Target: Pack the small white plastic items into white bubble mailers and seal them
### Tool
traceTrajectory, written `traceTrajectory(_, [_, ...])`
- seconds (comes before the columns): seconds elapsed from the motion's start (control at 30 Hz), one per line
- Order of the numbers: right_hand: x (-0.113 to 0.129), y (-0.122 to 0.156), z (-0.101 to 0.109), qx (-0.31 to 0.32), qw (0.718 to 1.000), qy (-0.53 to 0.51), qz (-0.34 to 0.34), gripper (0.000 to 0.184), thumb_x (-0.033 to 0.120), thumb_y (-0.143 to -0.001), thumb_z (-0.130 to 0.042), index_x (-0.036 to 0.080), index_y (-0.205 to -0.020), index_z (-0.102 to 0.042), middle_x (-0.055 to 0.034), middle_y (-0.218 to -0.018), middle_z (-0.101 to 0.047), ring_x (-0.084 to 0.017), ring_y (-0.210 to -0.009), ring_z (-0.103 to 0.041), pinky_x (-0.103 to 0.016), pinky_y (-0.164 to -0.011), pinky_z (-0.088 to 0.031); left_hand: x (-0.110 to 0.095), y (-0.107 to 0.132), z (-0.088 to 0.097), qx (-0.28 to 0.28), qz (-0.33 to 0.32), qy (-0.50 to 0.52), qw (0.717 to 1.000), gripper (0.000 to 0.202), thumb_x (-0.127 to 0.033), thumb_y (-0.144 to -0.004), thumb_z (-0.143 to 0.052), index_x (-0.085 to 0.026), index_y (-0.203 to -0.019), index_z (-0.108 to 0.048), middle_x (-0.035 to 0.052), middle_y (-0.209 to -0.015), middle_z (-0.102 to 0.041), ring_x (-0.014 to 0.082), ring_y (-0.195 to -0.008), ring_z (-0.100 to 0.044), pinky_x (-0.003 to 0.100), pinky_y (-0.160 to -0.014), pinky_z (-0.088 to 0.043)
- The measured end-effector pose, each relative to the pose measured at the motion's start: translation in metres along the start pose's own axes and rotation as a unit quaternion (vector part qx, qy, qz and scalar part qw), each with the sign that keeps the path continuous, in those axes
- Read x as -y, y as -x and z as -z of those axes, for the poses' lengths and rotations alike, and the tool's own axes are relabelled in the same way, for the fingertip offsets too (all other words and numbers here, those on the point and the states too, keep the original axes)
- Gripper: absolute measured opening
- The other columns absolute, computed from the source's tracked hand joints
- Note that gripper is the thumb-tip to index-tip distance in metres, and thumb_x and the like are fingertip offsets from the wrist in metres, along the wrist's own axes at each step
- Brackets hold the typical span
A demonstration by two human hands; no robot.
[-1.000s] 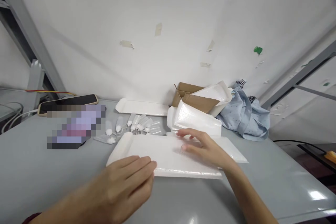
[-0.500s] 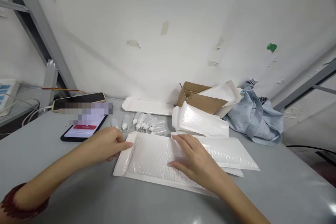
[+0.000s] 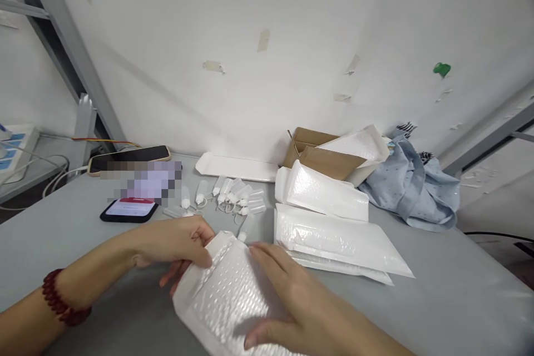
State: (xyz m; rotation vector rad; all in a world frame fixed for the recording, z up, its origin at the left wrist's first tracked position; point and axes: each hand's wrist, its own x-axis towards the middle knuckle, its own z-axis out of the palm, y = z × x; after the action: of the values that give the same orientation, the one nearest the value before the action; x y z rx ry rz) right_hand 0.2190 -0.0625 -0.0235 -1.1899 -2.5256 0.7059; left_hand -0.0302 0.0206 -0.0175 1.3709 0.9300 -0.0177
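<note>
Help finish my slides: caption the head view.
Left hand grips one end of a white bubble mailer; right hand lies across it.

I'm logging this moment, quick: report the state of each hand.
Left hand: closed on the flap end of a white padded mailer, thumb on top.
Right hand: open, thumb apart from fingers, resting on the same mailer.

A: State quantities.
B: Hands (image 3: pixel 300 300): two. Phones (image 3: pixel 132 159): two. Cardboard box (image 3: pixel 329 162): one. Bracelet (image 3: pixel 59 305): one. Cloth bundle (image 3: pixel 406 183): one.
A: Padded mailers (image 3: pixel 231 289)?
B: At least five.
A: Small bottles (image 3: pixel 202 191)?
B: At least eight, overlapping.
</note>
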Motion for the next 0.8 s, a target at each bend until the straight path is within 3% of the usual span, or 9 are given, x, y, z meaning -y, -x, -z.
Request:
traceTrajectory(0.1, [-0.01, -0.003, -0.025, 0.008, 0.998, 0.062, 0.009, 0.122, 0.067, -0.066, -0.069, 0.014, -0.149, 0.003, -0.0291, -0.149, -0.022, -0.048, -0.136, -0.021, -0.058, -0.097, -0.041, -0.001, -0.007, -0.012, -0.022, -0.004, 0.045, 0.999, 0.013, -0.024, -0.067, -0.058, -0.016, -0.072, -0.067, 0.001, -0.053, -0.066, 0.0108, -0.034, -0.053, 0.016, -0.029, -0.035])
traceTrajectory(0.2, [-0.018, -0.004, -0.047, 0.002, 0.992, 0.114, 0.049, 0.134, 0.07, -0.06, -0.071, 0.012, -0.148, 0.013, -0.034, -0.15, -0.014, -0.052, -0.135, -0.019, -0.066, -0.097, -0.035, -0.006, -0.008, -0.02, -0.012, -0.02, 0.09, 0.996, 0.015, -0.023, -0.067, -0.058, -0.016, -0.076, -0.068, 0.0016, -0.061, -0.069, 0.0109, -0.04, -0.056, 0.017, -0.032, -0.038])
traceTrajectory(0.37, [-0.018, -0.001, -0.053, -0.034, 0.993, 0.104, 0.051, 0.116, 0.066, -0.068, -0.067, 0.018, -0.148, 0.002, -0.0286, -0.145, -0.028, -0.047, -0.128, -0.037, -0.062, -0.094, -0.041, -0.009, -0.004, -0.023, 0.013, -0.049, 0.121, 0.991, 0.025, -0.016, -0.067, -0.056, -0.02, -0.088, -0.069, -0.0013, -0.075, -0.071, 0.0137, -0.063, -0.065, 0.018, -0.047, -0.043])
traceTrajectory(0.5, [-0.015, 0.0, -0.049, -0.05, 0.993, 0.089, 0.065, 0.106, 0.06, -0.064, -0.072, 0.018, -0.144, -0.015, -0.0271, -0.143, -0.03, -0.046, -0.122, -0.041, -0.06, -0.092, -0.042, -0.006, -0.009, -0.028, 0.027, -0.042, 0.103, 0.993, 0.019, -0.017, -0.062, -0.061, -0.019, -0.079, -0.069, -0.0017, -0.073, -0.068, 0.0153, -0.064, -0.063, 0.02, -0.053, -0.043])
traceTrajectory(0.63, [-0.008, -0.002, -0.043, -0.046, 0.995, 0.069, 0.061, 0.1, 0.044, -0.059, -0.075, 0.018, -0.14, -0.021, -0.0246, -0.142, -0.029, -0.044, -0.122, -0.04, -0.058, -0.093, -0.041, -0.003, -0.014, -0.034, -0.05, -0.039, 0.043, 0.997, 0.006, -0.022, -0.064, -0.062, -0.016, -0.065, -0.062, -0.0039, -0.058, -0.056, 0.0111, -0.053, -0.049, 0.02, -0.049, -0.034])
traceTrajectory(0.8, [0.0, 0.0, -0.037, -0.084, 0.991, 0.057, 0.083, 0.09, 0.011, -0.057, -0.06, 0.019, -0.137, -0.02, -0.0203, -0.141, -0.029, -0.035, -0.125, -0.039, -0.046, -0.095, -0.044, 0.002, -0.017, -0.036, -0.124, -0.066, -0.049, 0.989, 0.015, -0.025, -0.067, -0.055, -0.016, -0.057, -0.049, -0.0058, -0.053, -0.039, 0.0093, -0.051, -0.035, 0.021, -0.047, -0.026])
